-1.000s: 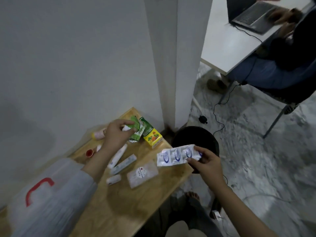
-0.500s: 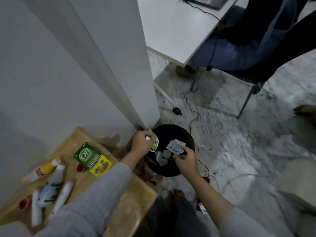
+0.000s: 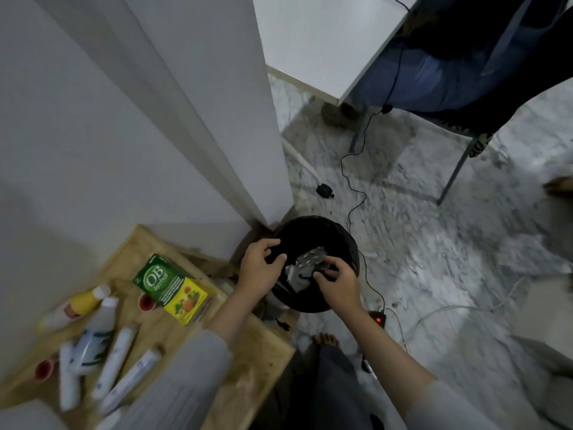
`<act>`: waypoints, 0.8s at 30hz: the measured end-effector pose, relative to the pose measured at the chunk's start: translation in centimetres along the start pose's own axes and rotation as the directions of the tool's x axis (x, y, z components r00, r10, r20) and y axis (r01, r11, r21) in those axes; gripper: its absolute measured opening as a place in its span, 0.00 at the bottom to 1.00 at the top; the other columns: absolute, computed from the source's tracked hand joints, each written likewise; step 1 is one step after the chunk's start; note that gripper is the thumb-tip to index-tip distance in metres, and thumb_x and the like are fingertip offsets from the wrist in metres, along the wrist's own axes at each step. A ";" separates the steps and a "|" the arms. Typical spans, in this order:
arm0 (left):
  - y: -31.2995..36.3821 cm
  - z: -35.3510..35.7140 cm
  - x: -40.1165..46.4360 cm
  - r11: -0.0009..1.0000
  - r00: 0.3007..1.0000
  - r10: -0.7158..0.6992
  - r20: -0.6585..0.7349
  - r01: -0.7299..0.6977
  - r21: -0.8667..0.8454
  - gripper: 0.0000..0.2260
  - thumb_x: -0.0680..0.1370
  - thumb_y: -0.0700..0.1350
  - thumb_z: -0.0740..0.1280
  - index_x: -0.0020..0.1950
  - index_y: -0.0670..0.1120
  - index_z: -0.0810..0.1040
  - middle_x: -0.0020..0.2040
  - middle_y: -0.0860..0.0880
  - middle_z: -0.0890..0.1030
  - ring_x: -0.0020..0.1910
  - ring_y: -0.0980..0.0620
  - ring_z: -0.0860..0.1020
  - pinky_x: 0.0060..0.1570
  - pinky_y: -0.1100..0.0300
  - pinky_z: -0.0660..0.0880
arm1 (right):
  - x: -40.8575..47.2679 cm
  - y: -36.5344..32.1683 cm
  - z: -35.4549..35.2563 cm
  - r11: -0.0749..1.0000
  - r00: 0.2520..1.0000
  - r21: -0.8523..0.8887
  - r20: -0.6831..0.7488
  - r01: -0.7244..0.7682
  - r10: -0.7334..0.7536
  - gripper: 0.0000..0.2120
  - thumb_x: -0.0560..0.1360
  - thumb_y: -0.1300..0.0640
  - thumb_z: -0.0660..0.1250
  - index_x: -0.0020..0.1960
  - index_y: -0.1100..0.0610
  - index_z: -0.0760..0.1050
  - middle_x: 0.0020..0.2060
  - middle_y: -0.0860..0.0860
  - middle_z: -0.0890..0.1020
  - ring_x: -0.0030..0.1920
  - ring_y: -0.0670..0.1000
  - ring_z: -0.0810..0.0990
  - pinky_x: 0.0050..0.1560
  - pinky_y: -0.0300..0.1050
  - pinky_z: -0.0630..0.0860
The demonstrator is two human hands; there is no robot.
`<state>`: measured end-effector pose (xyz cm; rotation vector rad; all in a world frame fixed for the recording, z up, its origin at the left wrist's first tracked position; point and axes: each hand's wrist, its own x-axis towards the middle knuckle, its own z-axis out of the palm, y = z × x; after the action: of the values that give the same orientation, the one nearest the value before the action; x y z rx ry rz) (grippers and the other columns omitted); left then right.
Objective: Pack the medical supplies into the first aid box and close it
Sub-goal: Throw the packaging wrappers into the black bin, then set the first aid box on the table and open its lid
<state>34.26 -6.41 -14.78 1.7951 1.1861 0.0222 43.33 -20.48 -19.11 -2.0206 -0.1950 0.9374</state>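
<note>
Over the black bin (image 3: 316,240), the right hand (image 3: 336,282) has its fingers (image 3: 325,270) curled, their tips pinching the near edge of one silvery blister strip (image 3: 311,256) that hangs above the bin's opening; a second pale scrap (image 3: 293,274) lies deeper inside. The left hand (image 3: 259,268) hovers over the bin's left rim with fingers loosely bent and slightly spread, holding nothing that can be made out. Both forearms come from grey sleeves. To the left, the wooden counter (image 3: 248,361) carries one green and yellow box (image 3: 172,288), one yellow-bodied bottle (image 3: 76,307), one larger white bottle (image 3: 93,335), about four white tubes (image 3: 116,360), blurred, and two small red caps (image 3: 146,301). The first aid box cannot be clearly told. On the floor by the bin lies one black power strip (image 3: 376,321) with a red light.
</note>
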 end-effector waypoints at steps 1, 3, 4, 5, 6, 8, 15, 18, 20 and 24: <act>0.2 -0.8 -1.2 0.999 0.999 0.023 -0.033 -0.024 -0.039 0.14 0.75 0.46 0.67 0.61 0.49 0.75 0.64 0.48 0.75 0.64 0.51 0.73 0.55 0.61 0.71 | -0.9 -0.8 0.4 0.999 0.999 0.029 -0.012 0.036 -0.036 0.19 0.73 0.57 0.69 0.63 0.55 0.72 0.59 0.52 0.77 0.59 0.51 0.77 0.53 0.42 0.76; 0.6 -2.7 -3.7 0.991 0.993 0.063 -0.099 -0.074 -0.114 0.12 0.75 0.45 0.67 0.59 0.50 0.76 0.62 0.48 0.76 0.62 0.53 0.74 0.54 0.64 0.71 | -3.2 -2.7 1.4 0.990 0.994 0.086 -0.013 0.109 -0.108 0.17 0.74 0.57 0.69 0.62 0.53 0.73 0.56 0.49 0.78 0.57 0.48 0.76 0.50 0.34 0.73; 0.6 -3.9 -5.1 0.985 0.987 0.081 -0.137 -0.101 -0.142 0.11 0.75 0.45 0.67 0.57 0.52 0.76 0.61 0.48 0.77 0.61 0.54 0.75 0.54 0.65 0.71 | -4.5 -3.7 1.9 0.984 0.988 0.097 -0.006 0.152 -0.152 0.17 0.74 0.57 0.68 0.62 0.52 0.73 0.56 0.47 0.77 0.57 0.46 0.75 0.51 0.33 0.72; 0.7 -5.2 -6.5 0.978 0.979 0.094 -0.179 -0.124 -0.167 0.10 0.75 0.44 0.67 0.56 0.54 0.76 0.60 0.48 0.78 0.59 0.55 0.76 0.53 0.68 0.71 | -5.9 -4.7 2.5 0.974 0.979 0.101 0.006 0.203 -0.205 0.17 0.74 0.56 0.68 0.62 0.52 0.73 0.55 0.46 0.77 0.57 0.45 0.75 0.54 0.35 0.72; 0.5 -6.5 -8.0 0.971 0.969 0.099 -0.225 -0.143 -0.190 0.10 0.75 0.44 0.68 0.54 0.55 0.76 0.58 0.49 0.78 0.56 0.58 0.76 0.52 0.69 0.71 | -7.3 -5.6 3.2 0.961 0.966 0.106 0.024 0.254 -0.258 0.17 0.74 0.56 0.68 0.62 0.52 0.73 0.55 0.45 0.77 0.57 0.44 0.75 0.56 0.38 0.72; -0.3 -9.5 -11.0 0.954 0.943 0.099 -0.317 -0.181 -0.239 0.10 0.75 0.43 0.68 0.53 0.56 0.77 0.56 0.52 0.79 0.54 0.62 0.76 0.54 0.67 0.72 | -10.4 -7.3 4.8 0.929 0.932 0.136 0.069 0.345 -0.356 0.16 0.74 0.57 0.69 0.61 0.51 0.74 0.54 0.44 0.78 0.57 0.41 0.75 0.58 0.35 0.71; -6.4 -19.4 -23.1 0.907 0.769 0.005 -0.639 -0.273 -0.322 0.09 0.75 0.38 0.67 0.52 0.49 0.79 0.52 0.52 0.82 0.51 0.63 0.78 0.50 0.72 0.72 | -21.3 -10.4 13.0 0.728 0.683 0.214 0.256 0.651 -0.685 0.15 0.72 0.58 0.69 0.57 0.48 0.76 0.55 0.44 0.81 0.59 0.42 0.77 0.59 0.35 0.73; -10.8 -21.6 -28.4 0.909 0.640 -0.049 -0.767 -0.290 -0.300 0.08 0.75 0.37 0.66 0.52 0.45 0.80 0.52 0.49 0.82 0.50 0.62 0.78 0.47 0.73 0.73 | -25.5 -10.6 16.7 0.609 0.519 0.250 0.345 0.752 -0.782 0.15 0.71 0.62 0.70 0.56 0.50 0.77 0.55 0.43 0.80 0.60 0.40 0.75 0.60 0.33 0.71; -14.3 -22.2 -31.6 0.920 0.565 -0.101 -0.819 -0.260 -0.293 0.06 0.75 0.40 0.68 0.51 0.48 0.80 0.52 0.51 0.82 0.50 0.60 0.79 0.48 0.66 0.77 | -27.8 -10.2 19.2 0.521 0.401 0.274 0.393 0.808 -0.828 0.16 0.71 0.63 0.70 0.56 0.51 0.78 0.55 0.43 0.80 0.61 0.40 0.75 0.61 0.33 0.70; -20.9 -22.9 -36.9 0.932 0.407 -0.155 -0.900 -0.243 -0.270 0.07 0.72 0.49 0.68 0.49 0.56 0.78 0.50 0.54 0.81 0.47 0.55 0.79 0.47 0.51 0.78 | -30.6 -8.7 24.0 0.323 0.156 0.296 0.473 0.899 -0.867 0.14 0.70 0.60 0.72 0.55 0.51 0.79 0.57 0.43 0.80 0.63 0.42 0.73 0.66 0.36 0.66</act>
<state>-10.81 -15.64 -0.48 1.4155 1.7177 1.3773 7.15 -13.58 -3.78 -1.1442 -1.6135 0.6414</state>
